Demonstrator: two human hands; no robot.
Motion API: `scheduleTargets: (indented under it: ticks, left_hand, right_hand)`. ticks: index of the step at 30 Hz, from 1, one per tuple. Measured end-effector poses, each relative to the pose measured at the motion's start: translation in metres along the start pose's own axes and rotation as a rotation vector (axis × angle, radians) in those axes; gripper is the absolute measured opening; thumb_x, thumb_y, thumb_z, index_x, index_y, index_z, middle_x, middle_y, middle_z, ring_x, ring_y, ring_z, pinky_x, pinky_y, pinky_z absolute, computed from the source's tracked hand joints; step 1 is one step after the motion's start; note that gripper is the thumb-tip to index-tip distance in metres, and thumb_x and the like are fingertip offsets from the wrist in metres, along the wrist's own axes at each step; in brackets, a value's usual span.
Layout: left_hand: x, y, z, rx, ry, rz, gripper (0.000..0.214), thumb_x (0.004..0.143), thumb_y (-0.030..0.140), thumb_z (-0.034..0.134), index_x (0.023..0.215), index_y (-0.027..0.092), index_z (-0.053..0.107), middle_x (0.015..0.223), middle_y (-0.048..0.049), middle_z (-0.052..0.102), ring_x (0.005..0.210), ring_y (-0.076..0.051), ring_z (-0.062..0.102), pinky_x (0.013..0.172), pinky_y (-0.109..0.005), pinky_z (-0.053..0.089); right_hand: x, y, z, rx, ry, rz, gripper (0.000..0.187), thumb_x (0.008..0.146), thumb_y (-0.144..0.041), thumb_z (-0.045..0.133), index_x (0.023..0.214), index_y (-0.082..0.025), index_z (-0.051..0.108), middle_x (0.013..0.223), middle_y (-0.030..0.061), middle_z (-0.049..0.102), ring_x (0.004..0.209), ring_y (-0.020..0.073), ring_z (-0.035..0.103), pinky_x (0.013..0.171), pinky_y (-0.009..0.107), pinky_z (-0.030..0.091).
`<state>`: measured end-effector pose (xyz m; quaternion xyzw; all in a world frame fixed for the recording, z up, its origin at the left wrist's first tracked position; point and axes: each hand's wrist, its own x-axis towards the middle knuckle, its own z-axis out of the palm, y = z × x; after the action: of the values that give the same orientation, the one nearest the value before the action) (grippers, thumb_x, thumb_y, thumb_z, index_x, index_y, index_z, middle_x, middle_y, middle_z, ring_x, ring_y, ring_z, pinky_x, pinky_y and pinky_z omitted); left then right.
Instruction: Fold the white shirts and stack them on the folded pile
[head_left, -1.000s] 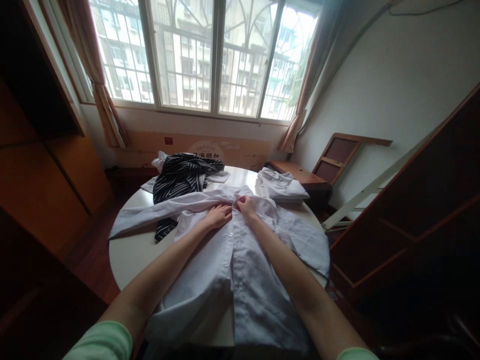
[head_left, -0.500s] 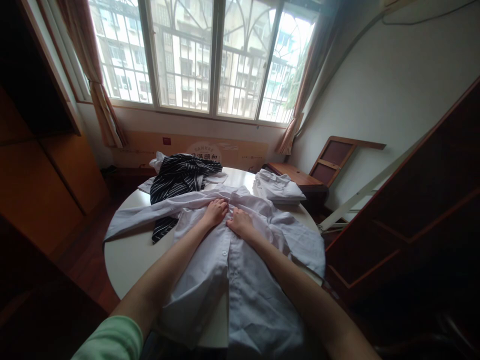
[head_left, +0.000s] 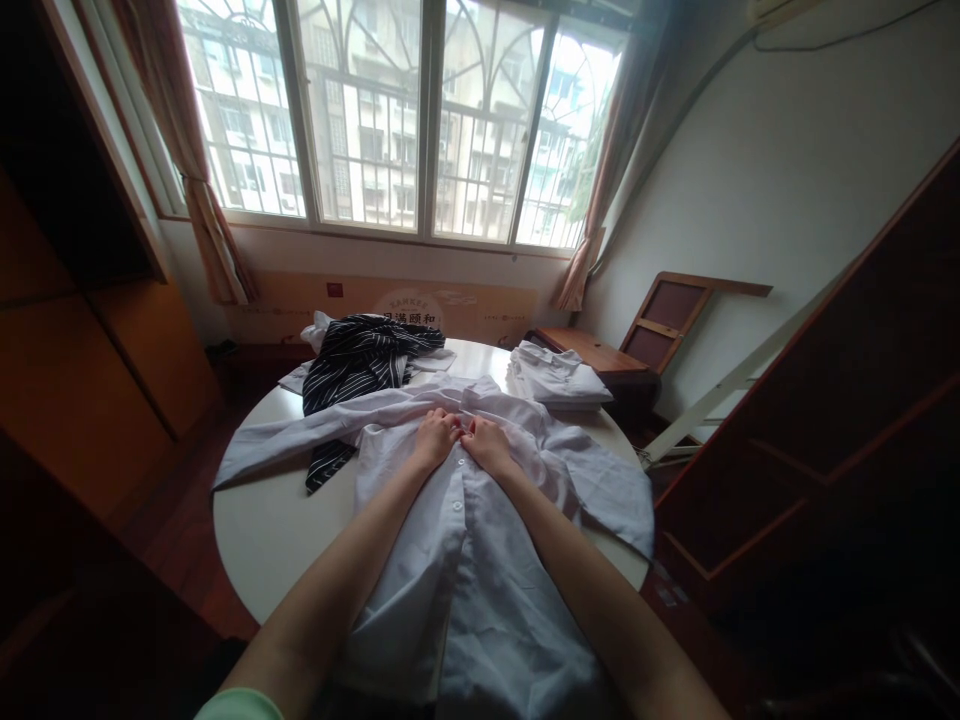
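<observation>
A white button-up shirt lies front up, its sleeves spread to both sides. Near the collar, my left hand has its fingers closed on the shirt's front edge. My right hand pinches the opposite edge right beside it, the fingertips of both hands nearly meeting. Below the hands, white buttons show along the placket. The front edges lie together at the middle and part toward the hem. Whatever is between my fingertips is too small to make out.
The shirt lies on a round white table. A black-and-white striped garment is heaped at the back left, partly under the left sleeve. Folded white clothes are stacked at the back right. A dark wooden panel stands to the right.
My hands have come closer together at the placket, fingers more curled. The shirt's two front edges now lie nearer each other below them. The view has shifted slightly.
</observation>
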<state>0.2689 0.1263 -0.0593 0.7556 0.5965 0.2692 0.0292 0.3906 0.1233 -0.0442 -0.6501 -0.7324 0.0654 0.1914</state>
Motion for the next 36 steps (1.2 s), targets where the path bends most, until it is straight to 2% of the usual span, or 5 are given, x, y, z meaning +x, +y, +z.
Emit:
scheduleTargets:
  ticks: [5, 11, 20, 29, 36]
  left_hand:
    - [0.002, -0.003, 0.001, -0.047, 0.007, 0.018, 0.012, 0.080, 0.020, 0.052, 0.088, 0.015, 0.060, 0.091, -0.0072, 0.059, 0.090, -0.020, 0.052, 0.081, -0.029, 0.041]
    - [-0.002, 0.002, 0.000, -0.106, 0.120, 0.045, 0.011, 0.080, 0.015, 0.048, 0.090, 0.019, 0.052, 0.092, -0.0049, 0.059, 0.087, -0.017, 0.053, 0.077, -0.027, 0.041]
    - [-0.003, 0.003, 0.002, -0.062, -0.014, 0.097, 0.011, 0.084, 0.019, 0.045, 0.085, 0.018, 0.057, 0.094, -0.0050, 0.058, 0.090, -0.017, 0.053, 0.081, -0.027, 0.041]
    - [-0.002, 0.003, 0.005, 0.033, -0.043, 0.114, 0.024, 0.086, 0.017, 0.040, 0.095, 0.015, 0.062, 0.101, -0.0079, 0.059, 0.095, -0.019, 0.051, 0.088, -0.029, 0.038]
    - [-0.003, 0.006, 0.001, 0.074, -0.033, 0.035, 0.025, 0.088, 0.020, 0.039, 0.096, 0.014, 0.062, 0.097, -0.0094, 0.057, 0.093, -0.020, 0.050, 0.085, -0.031, 0.040]
  right_hand:
    - [-0.006, -0.004, -0.002, -0.035, 0.026, -0.018, 0.023, 0.078, -0.021, 0.048, 0.097, -0.013, 0.059, 0.099, 0.0110, 0.066, 0.093, 0.0219, 0.061, 0.076, 0.028, 0.042]
    - [-0.007, -0.005, -0.005, -0.023, 0.007, 0.021, 0.023, 0.079, -0.023, 0.048, 0.097, -0.013, 0.058, 0.098, 0.0113, 0.066, 0.093, 0.0223, 0.061, 0.074, 0.028, 0.042]
    - [-0.007, -0.002, -0.006, 0.006, -0.001, 0.033, 0.023, 0.082, -0.031, 0.048, 0.096, -0.016, 0.058, 0.093, 0.0087, 0.067, 0.092, 0.0210, 0.061, 0.074, 0.027, 0.042]
    - [-0.012, -0.007, -0.008, -0.068, 0.012, 0.056, 0.033, 0.081, -0.032, 0.047, 0.104, -0.010, 0.057, 0.095, 0.0155, 0.067, 0.091, 0.0260, 0.062, 0.074, 0.032, 0.044]
    - [-0.013, -0.006, -0.008, -0.080, 0.006, 0.013, 0.027, 0.083, -0.027, 0.044, 0.099, -0.014, 0.062, 0.099, 0.0129, 0.067, 0.093, 0.0246, 0.062, 0.075, 0.031, 0.044]
